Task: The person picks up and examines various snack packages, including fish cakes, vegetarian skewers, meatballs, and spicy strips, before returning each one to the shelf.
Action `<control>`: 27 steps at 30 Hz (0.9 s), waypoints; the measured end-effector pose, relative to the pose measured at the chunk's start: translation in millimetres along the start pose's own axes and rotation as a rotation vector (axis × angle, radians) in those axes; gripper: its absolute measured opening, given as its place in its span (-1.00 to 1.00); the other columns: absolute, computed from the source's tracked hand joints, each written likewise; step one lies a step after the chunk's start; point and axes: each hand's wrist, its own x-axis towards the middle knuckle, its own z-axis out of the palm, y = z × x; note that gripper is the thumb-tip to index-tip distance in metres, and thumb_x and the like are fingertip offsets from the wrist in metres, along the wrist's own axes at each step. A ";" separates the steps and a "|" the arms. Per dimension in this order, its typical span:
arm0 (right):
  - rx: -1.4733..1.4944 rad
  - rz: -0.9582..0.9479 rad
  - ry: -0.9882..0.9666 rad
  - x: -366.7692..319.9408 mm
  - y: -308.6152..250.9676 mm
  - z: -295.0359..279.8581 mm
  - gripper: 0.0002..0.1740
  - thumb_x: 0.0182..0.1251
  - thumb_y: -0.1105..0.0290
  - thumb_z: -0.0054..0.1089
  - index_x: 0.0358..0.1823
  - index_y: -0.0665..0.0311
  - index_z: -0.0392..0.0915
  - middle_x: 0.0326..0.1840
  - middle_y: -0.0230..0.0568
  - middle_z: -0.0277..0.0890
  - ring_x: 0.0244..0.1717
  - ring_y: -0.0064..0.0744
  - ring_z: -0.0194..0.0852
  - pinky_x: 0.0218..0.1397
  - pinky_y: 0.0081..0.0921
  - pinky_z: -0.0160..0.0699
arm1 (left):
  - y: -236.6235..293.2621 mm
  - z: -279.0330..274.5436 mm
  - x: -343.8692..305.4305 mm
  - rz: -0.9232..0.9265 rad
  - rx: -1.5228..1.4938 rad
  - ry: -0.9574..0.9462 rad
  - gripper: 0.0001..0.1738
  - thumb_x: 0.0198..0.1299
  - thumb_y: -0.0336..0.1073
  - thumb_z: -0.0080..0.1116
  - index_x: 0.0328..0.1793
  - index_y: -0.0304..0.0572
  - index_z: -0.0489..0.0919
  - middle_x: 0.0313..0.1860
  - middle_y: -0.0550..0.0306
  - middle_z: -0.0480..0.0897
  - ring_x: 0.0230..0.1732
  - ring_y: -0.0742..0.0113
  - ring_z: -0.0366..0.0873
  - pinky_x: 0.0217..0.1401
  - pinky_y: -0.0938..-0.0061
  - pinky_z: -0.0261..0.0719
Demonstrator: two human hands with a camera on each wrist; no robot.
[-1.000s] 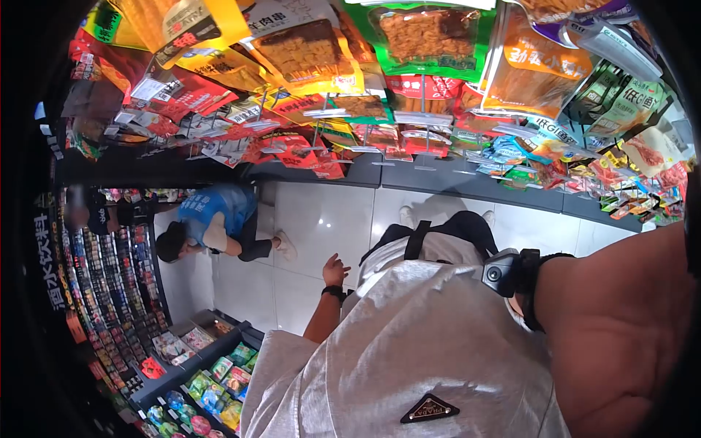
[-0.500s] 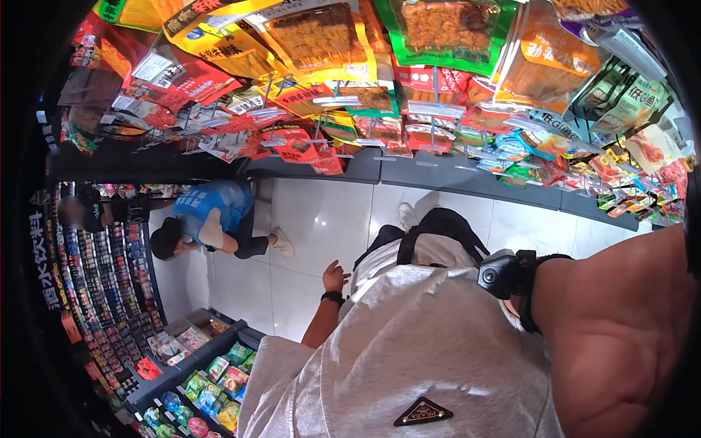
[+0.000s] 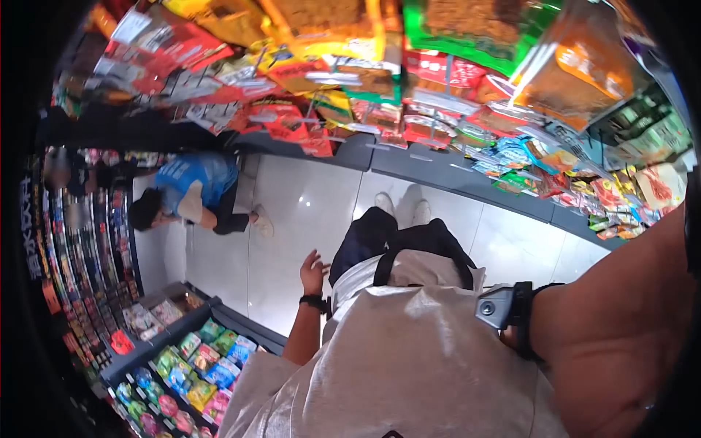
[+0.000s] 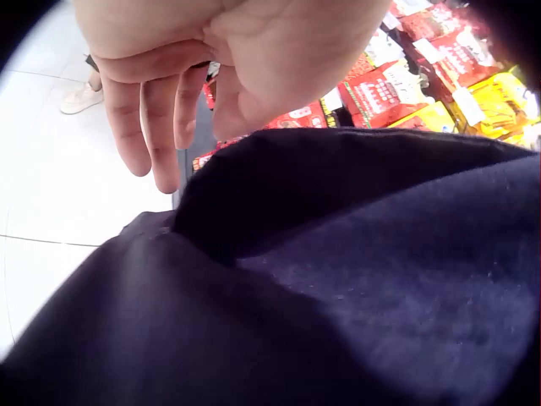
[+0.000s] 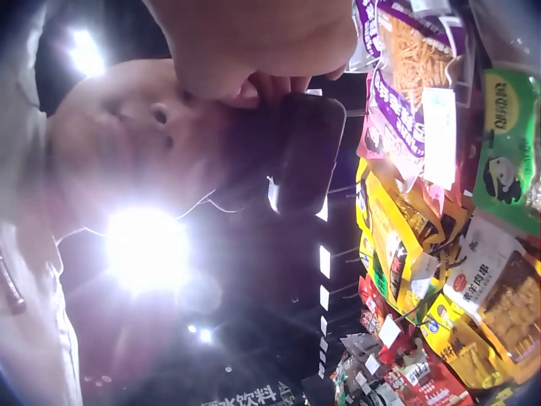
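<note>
In the head view my left hand [image 3: 314, 271] hangs beside the dark trousers, with a black strap on its wrist. Its fingers [image 4: 161, 135] dangle loosely in the left wrist view, nothing in them, near the dark cloth [image 4: 355, 245]. My right hand [image 5: 262, 42] is raised at my head. Its curled fingers grip the edge of a dark, rounded head-worn camera [image 5: 308, 152] and are partly hidden behind the knuckles. Close to the lens, the head view shows only part of the right hand [image 3: 621, 328], past a strapped wrist camera [image 3: 500, 306].
Snack packets [image 3: 328, 73] hang on hooks along the shelf ahead. A person in a blue vest [image 3: 193, 182] bends at the left on the pale tiled floor [image 3: 299, 197]. A bin of colourful packs [image 3: 197, 372] stands at lower left, before drink shelves [image 3: 80, 241].
The head view has shifted, so the person in blue and my left hand sit farther left. Both my shoes now show close together. The right hand stays raised.
</note>
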 end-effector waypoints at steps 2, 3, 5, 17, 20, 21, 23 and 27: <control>0.028 0.037 -0.002 -3.0 5.8 12.4 -0.45 0.43 0.01 0.12 0.16 0.38 0.47 0.37 0.08 0.42 0.44 0.10 0.25 0.54 0.27 0.08 | 27.1 6.4 2.1 0.084 0.030 -0.031 -0.39 0.33 -0.50 -0.04 0.55 -0.20 0.40 0.36 -0.16 0.54 -0.04 0.10 0.78 -0.09 0.38 0.70; 0.047 0.057 -0.002 -4.3 2.1 5.3 -0.45 0.43 0.01 0.12 0.16 0.38 0.47 0.37 0.08 0.42 0.44 0.10 0.25 0.54 0.27 0.08 | 43.6 11.1 2.3 0.121 0.033 -0.040 -0.39 0.33 -0.51 -0.04 0.54 -0.20 0.41 0.36 -0.15 0.55 -0.04 0.11 0.78 -0.08 0.39 0.70; 0.055 0.071 0.006 -3.6 1.1 2.7 -0.44 0.43 0.01 0.12 0.16 0.38 0.47 0.37 0.08 0.41 0.44 0.11 0.25 0.54 0.27 0.08 | 82.4 21.9 19.4 0.166 0.035 -0.058 -0.40 0.33 -0.52 -0.04 0.53 -0.20 0.42 0.35 -0.14 0.57 -0.04 0.13 0.78 -0.07 0.39 0.70; -0.021 0.575 -0.824 -138.2 50.5 170.7 -0.65 0.22 0.64 0.20 0.06 0.41 0.63 -0.01 0.02 0.67 0.13 -0.01 0.63 0.30 -0.22 0.53 | 269.0 50.7 124.5 0.775 0.245 -0.222 -0.48 0.27 -0.53 0.14 0.39 -0.23 0.54 0.21 -0.18 0.64 -0.05 0.08 0.74 0.01 0.32 0.73; -0.139 1.022 -0.600 -238.4 131.2 186.3 -0.48 0.27 0.55 0.26 0.29 0.38 0.47 0.29 0.10 0.53 0.34 -0.02 0.51 0.38 -0.23 0.46 | 311.8 87.2 151.3 0.862 0.245 -0.377 -0.43 0.24 -0.48 0.20 0.43 -0.26 0.49 0.19 -0.24 0.63 0.04 0.06 0.71 0.08 0.33 0.68; -0.238 1.132 -0.552 -258.9 159.0 187.8 -0.46 0.28 0.52 0.29 0.30 0.41 0.43 0.24 0.12 0.51 0.29 -0.02 0.52 0.35 -0.23 0.48 | 328.7 102.9 154.8 0.945 0.303 -0.382 -0.37 0.23 -0.46 0.22 0.47 -0.28 0.43 0.21 -0.25 0.60 0.11 0.02 0.67 0.15 0.31 0.63; -0.225 1.015 -0.527 -275.7 204.0 192.3 -0.35 0.21 0.57 0.39 0.33 0.37 0.35 0.12 0.01 0.49 0.10 -0.12 0.55 0.20 -0.27 0.55 | 366.8 132.9 148.6 1.046 0.304 -0.426 -0.26 0.20 -0.42 0.26 0.54 -0.35 0.32 0.26 -0.30 0.54 0.24 -0.09 0.57 0.30 0.24 0.52; -0.427 0.967 -0.385 -329.2 269.4 179.7 -0.52 0.25 0.54 0.43 0.19 0.30 0.49 -0.19 -0.38 0.39 -0.20 -0.54 0.40 0.00 -0.48 0.57 | 399.0 186.6 168.6 1.023 0.247 -0.485 -0.03 0.13 -0.35 0.34 0.62 -0.43 0.09 0.35 -0.49 0.41 0.40 -0.40 0.35 0.47 0.12 0.34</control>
